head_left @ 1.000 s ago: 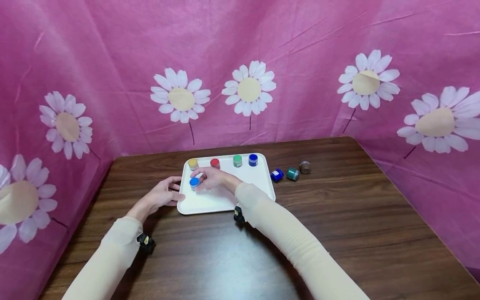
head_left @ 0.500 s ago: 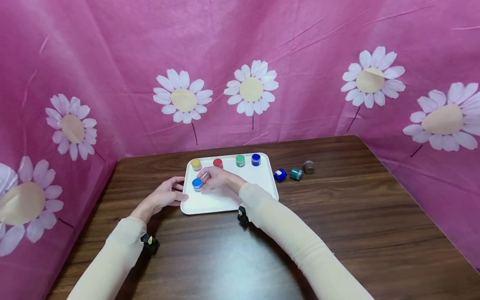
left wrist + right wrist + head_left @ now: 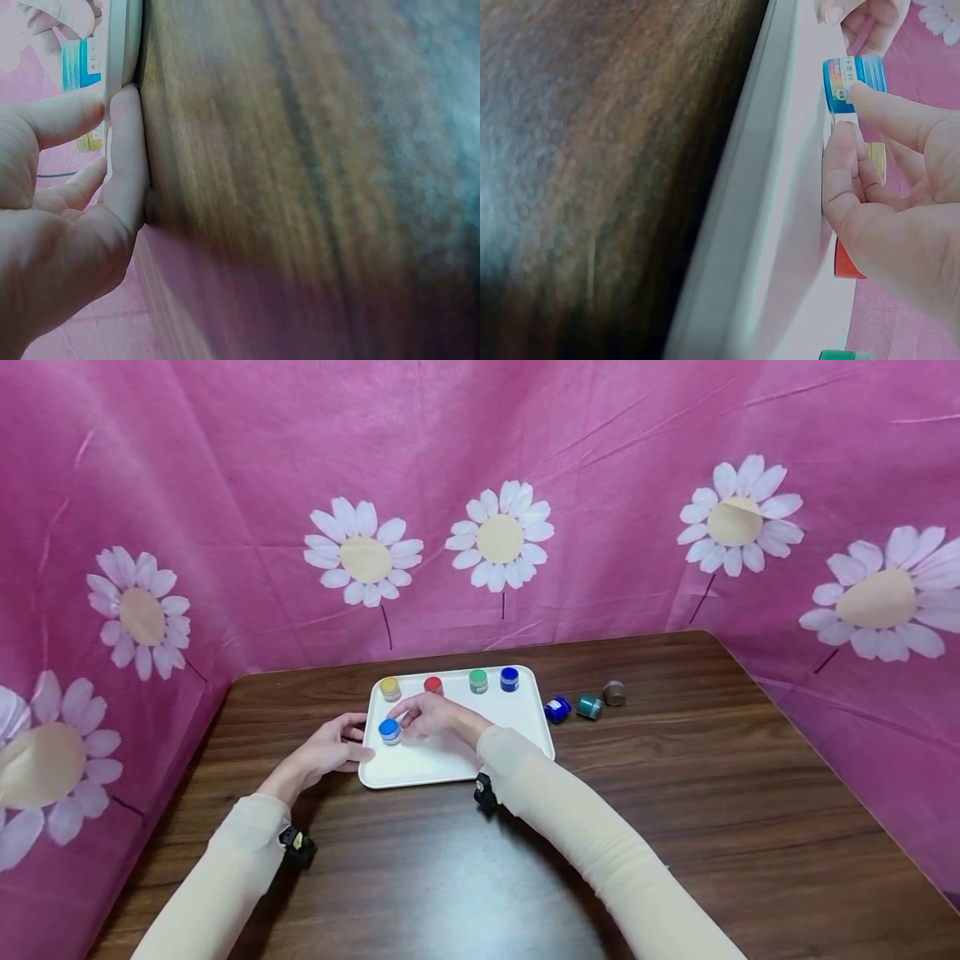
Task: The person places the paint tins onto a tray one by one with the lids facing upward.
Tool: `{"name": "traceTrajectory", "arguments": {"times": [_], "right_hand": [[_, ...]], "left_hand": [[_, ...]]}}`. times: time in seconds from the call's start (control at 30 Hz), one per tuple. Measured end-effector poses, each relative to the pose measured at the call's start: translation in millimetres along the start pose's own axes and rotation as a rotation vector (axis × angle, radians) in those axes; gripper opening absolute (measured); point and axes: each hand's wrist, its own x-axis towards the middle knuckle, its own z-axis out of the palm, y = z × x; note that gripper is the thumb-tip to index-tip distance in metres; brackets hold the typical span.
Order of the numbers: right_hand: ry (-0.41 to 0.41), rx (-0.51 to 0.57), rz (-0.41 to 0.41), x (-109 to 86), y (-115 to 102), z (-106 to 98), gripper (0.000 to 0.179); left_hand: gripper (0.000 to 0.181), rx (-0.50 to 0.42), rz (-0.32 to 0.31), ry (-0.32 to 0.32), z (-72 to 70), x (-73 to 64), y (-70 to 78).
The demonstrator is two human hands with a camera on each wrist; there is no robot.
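Note:
A blue-lidded paint jar (image 3: 389, 732) stands upright on the left part of a white tray (image 3: 420, 770). My right hand (image 3: 435, 717) is just to its right, fingers loosely bent. In the right wrist view the thumb tip overlaps the jar's label (image 3: 844, 79), while the other fingertips lie apart from it. My left hand (image 3: 326, 750) holds the tray's left edge; in the left wrist view the thumb is over the rim and a finger lies along the outer side. Yellow (image 3: 390, 688), red (image 3: 432, 685), green (image 3: 478, 681) and dark blue (image 3: 509, 679) jars line the tray's far side.
Right of the tray, a blue jar (image 3: 558, 709) and a dark green jar (image 3: 588, 707) lie tipped on the wooden table (image 3: 675, 793), with a brown jar (image 3: 614, 693) beside them. A pink cloth with daisies (image 3: 600, 510) hangs behind the table.
The blue-lidded jar has shifted slightly toward the tray's near side, and my right fingers have drawn a little back to its right. My left hand stays on the tray's edge.

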Motion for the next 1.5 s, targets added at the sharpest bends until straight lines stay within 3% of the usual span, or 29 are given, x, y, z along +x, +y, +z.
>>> {"name": "traceTrajectory", "arguments": {"times": [0.23,0.4,0.63,0.77,0.93,1.2,1.33,1.5], "right_hand": [[0.065,0.021,0.020,-5.6,-1.7,2.6,0.040],[0.018,-0.024,-0.006,-26.8,-5.7,-4.6,0.037],[-0.040,0.038,-0.057,-67.8,-4.5,-38.7,0.040],[-0.004,0.083,-0.096,-95.7,1.7,-66.4,0.037],[0.103,0.050,-0.145,-143.5,30.6,-97.9,0.038],[0.336,-0.035,-0.086,-211.5,92.1,-142.2,0.046],[0.404,-0.075,-0.088,-225.4,107.9,-154.4,0.051],[0.370,-0.097,-0.042,-223.0,121.2,-158.2,0.067]], "left_hand": [[0.075,0.016,-0.018,0.007,-0.4,-1.0,2.8],[0.075,0.015,-0.010,0.008,-0.6,0.4,2.2],[0.075,0.027,-0.010,0.012,-1.2,3.0,2.3],[0.075,0.023,0.002,0.010,-1.3,1.9,2.7],[0.076,0.012,0.014,0.001,-0.3,-0.3,1.9],[0.077,0.000,0.008,-0.006,-0.7,-0.8,1.8],[0.077,0.004,0.011,0.001,-1.1,0.9,1.5],[0.077,0.006,0.014,-0.002,-1.4,1.1,0.7]]}}
